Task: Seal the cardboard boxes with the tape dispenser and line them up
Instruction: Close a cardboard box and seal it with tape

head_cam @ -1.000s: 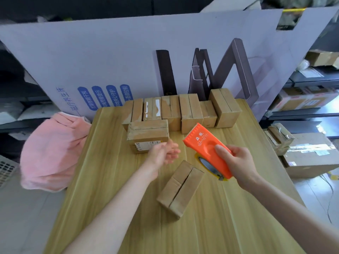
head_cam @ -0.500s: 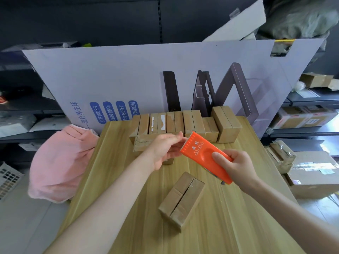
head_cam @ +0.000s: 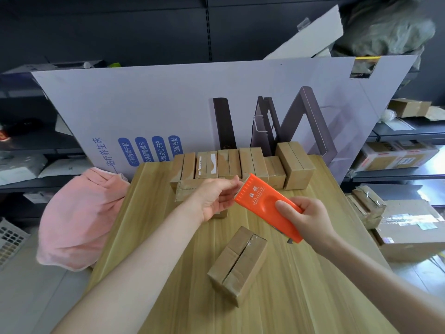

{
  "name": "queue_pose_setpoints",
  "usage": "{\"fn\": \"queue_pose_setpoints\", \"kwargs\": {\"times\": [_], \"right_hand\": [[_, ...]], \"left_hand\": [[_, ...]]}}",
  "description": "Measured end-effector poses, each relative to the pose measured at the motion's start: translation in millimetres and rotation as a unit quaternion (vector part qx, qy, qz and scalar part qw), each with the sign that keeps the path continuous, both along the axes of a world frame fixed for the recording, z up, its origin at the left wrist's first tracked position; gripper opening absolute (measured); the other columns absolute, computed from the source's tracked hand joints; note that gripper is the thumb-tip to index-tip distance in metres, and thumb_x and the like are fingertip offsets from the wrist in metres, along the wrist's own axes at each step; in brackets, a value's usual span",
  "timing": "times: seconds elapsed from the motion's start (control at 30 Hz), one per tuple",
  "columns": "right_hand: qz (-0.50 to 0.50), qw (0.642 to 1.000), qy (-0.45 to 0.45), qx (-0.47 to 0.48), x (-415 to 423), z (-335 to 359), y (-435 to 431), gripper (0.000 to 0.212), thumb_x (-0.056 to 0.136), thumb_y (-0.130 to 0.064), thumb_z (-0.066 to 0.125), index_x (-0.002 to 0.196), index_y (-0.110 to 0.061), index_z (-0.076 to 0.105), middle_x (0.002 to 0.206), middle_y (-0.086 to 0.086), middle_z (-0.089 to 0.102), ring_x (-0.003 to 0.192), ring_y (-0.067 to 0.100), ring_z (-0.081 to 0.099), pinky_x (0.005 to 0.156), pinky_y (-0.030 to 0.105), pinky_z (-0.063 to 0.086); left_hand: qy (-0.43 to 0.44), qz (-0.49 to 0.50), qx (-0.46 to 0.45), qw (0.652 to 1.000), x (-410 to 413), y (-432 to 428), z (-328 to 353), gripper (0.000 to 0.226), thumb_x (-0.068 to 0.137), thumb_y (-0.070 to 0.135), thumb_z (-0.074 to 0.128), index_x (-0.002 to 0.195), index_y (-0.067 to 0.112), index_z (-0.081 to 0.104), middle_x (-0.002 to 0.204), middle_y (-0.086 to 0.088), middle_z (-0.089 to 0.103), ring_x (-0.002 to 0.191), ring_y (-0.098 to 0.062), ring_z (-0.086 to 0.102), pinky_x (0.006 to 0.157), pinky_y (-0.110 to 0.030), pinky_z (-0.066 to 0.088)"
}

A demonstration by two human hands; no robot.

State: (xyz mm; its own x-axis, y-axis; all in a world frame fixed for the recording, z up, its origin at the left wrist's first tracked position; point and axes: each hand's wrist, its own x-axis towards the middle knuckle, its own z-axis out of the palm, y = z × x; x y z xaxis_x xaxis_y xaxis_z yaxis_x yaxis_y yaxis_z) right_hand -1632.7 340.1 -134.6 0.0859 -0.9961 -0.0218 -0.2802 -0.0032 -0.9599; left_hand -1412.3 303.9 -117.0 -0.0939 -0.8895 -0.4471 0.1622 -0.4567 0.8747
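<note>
**Tape dispenser [head_cam: 260, 201] and eight boxes**

My right hand [head_cam: 310, 220] grips it, orange, marked YA LONG; my left hand [head_cam: 214, 198] touches its toothed edge, grip unclear. Beyond it seven boxes [head_cam: 250, 162], six in a row; this side, one loose box [head_cam: 238, 263].

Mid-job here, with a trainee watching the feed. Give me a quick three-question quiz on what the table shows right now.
1. Fill in: the left hand reaches its fingers to the ___ end of the orange tape dispenser.
2. What grips the dispenser's body? A) left hand B) right hand C) nothing, it lies flat
3. True or false: the box nearest the camera stands in line with the row of boxes at the back.

Key: 1 toothed; 2 B; 3 false, it lies apart from the row, turned at an angle.
</note>
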Motion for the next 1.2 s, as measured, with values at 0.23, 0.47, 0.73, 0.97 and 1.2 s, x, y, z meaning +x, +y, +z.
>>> {"fn": "queue_pose_setpoints", "kwargs": {"times": [0.23, 0.47, 0.73, 0.97, 1.2], "right_hand": [[-0.004, 0.999, 0.054, -0.007, 6.2, 2.9, 3.8, 0.021, 0.085, -0.026, 0.071, 0.077, -0.006, 0.072, 0.059, 0.015, 0.066, 0.044, 0.032, 0.062, 0.038, 0.051, 0.051], [-0.015, 0.991, 0.128, 0.022, -5.4, 4.6, 8.4, 0.025, 0.084, -0.033, 0.072, 0.074, -0.010, 0.072, 0.057, 0.009, 0.066, 0.042, 0.028, 0.063, 0.036, 0.047, 0.052], [-0.057, 0.965, 0.227, 0.119, -80.5, -39.1, 32.1, 0.018, 0.082, -0.032, 0.073, 0.068, -0.021, 0.071, 0.051, 0.004, 0.064, 0.041, 0.022, 0.062, 0.036, 0.034, 0.051], [-0.056, 0.890, 0.409, 0.194, -85.2, -91.5, 9.7, 0.037, 0.083, -0.057, 0.060, 0.076, -0.021, 0.067, 0.067, -0.006, 0.063, 0.056, 0.013, 0.064, 0.042, 0.020, 0.037], [-0.050, 0.864, 0.443, 0.234, -75.5, -128.0, -11.0, 0.042, 0.082, -0.061, 0.057, 0.083, -0.020, 0.068, 0.070, -0.007, 0.063, 0.062, 0.013, 0.062, 0.052, 0.024, 0.048]], "left_hand": [[-0.133, 0.058, -0.040, 0.989, -8.8, -5.1, -3.0, 0.014, 0.087, -0.002, 0.063, 0.077, 0.008, 0.064, 0.073, -0.003, 0.069, 0.064, -0.009, 0.064, 0.052, -0.020, 0.051], [-0.177, 0.082, -0.025, 0.981, -3.8, -25.2, -18.5, 0.015, 0.082, -0.013, 0.062, 0.081, 0.001, 0.067, 0.084, -0.008, 0.072, 0.064, -0.012, 0.067, 0.056, -0.021, 0.055], [-0.233, 0.094, 0.014, 0.968, 25.7, -33.6, -84.2, 0.008, 0.083, -0.002, 0.068, 0.084, 0.005, 0.071, 0.083, -0.010, 0.073, 0.067, -0.014, 0.066, 0.059, -0.021, 0.054], [-0.278, 0.074, 0.037, 0.957, -10.4, -42.2, -154.9, 0.012, 0.083, 0.005, 0.071, 0.073, 0.013, 0.073, 0.075, -0.004, 0.074, 0.067, -0.015, 0.066, 0.062, -0.023, 0.050], [-0.321, 0.052, 0.068, 0.943, -12.7, -56.4, -199.0, 0.015, 0.082, 0.008, 0.073, 0.070, 0.018, 0.070, 0.076, -0.002, 0.073, 0.072, -0.015, 0.069, 0.073, -0.029, 0.055]]}}
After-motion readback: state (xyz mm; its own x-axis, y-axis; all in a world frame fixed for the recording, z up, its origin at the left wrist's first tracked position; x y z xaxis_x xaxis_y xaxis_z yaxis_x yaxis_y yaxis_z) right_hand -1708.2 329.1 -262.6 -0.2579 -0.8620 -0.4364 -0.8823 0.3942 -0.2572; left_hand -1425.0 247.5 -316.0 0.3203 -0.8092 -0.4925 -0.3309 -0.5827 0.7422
